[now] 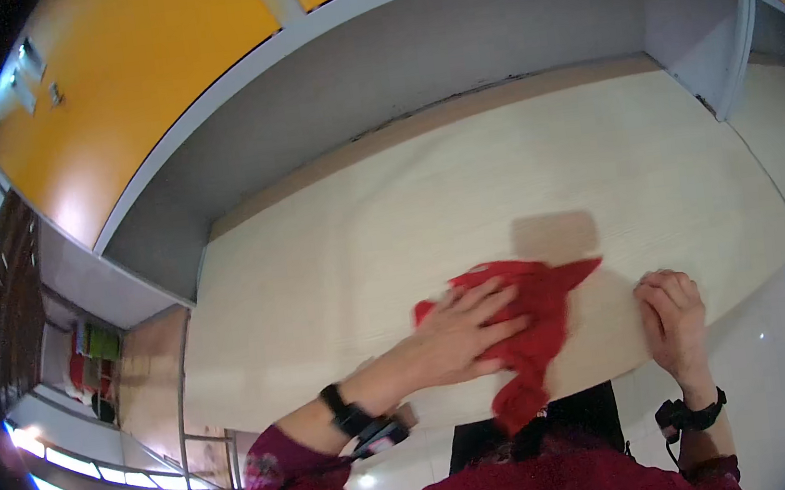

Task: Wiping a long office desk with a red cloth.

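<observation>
A crumpled red cloth (544,300) lies on the pale wooden board (364,248), near its front edge, with one end hanging over that edge. My left hand (471,330) rests on the cloth's left part, palm down and fingers spread, and does not grip it. Off to the right, my right hand (671,304) sits on the board's front edge with its fingers curled in, apart from the cloth. No object shows in it. Each wrist wears a black strap with a small device.
Grey panels (413,46) enclose the board at the back and sides. Yellow cabinet doors (162,68) are above. A metal bed frame (183,414) stands at the left, with folded items (99,344) beyond it. Another board adjoins at the right, past an upright post (740,46).
</observation>
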`<state>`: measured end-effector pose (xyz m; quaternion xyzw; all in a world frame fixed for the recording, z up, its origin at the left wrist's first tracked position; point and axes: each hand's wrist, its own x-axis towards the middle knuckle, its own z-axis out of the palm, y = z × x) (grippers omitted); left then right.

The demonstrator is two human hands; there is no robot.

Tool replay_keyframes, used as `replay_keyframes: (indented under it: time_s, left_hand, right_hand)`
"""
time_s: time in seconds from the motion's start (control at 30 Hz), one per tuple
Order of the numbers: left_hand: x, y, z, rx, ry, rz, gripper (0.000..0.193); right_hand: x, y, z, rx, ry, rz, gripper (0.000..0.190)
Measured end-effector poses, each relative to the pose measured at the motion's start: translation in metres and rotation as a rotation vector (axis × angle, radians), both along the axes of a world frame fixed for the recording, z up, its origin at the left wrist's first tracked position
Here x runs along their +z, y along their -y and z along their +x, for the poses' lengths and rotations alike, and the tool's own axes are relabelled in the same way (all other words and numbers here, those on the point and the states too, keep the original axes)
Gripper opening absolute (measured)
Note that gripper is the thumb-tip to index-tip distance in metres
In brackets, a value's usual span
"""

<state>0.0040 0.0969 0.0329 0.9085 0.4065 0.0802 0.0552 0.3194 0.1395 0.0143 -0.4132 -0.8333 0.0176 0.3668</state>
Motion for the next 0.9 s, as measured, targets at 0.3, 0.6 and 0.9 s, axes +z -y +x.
replay_keyframes:
  time_s: [0.3, 0.6, 0.9]
  left_hand:
    - [-0.028, -0.083, -0.193, 1.174, -0.109, 0.128, 0.054]
    - [-0.031, -0.220, 0.010, 0.822, -0.159, 0.153, 0.054]
    - [-0.008, -0.031, 0.035, -0.062, 0.052, -0.033, 0.057]
  right_hand:
    - [-0.001, 0.003, 0.000, 0.010, 0.009, -0.081, 0.017]
    - [-0.006, -0.002, -0.002, 0.035, -0.027, -0.063, 0.020]
    - [-0.007, -0.004, -0.001, 0.083, -0.065, -0.014, 0.016]
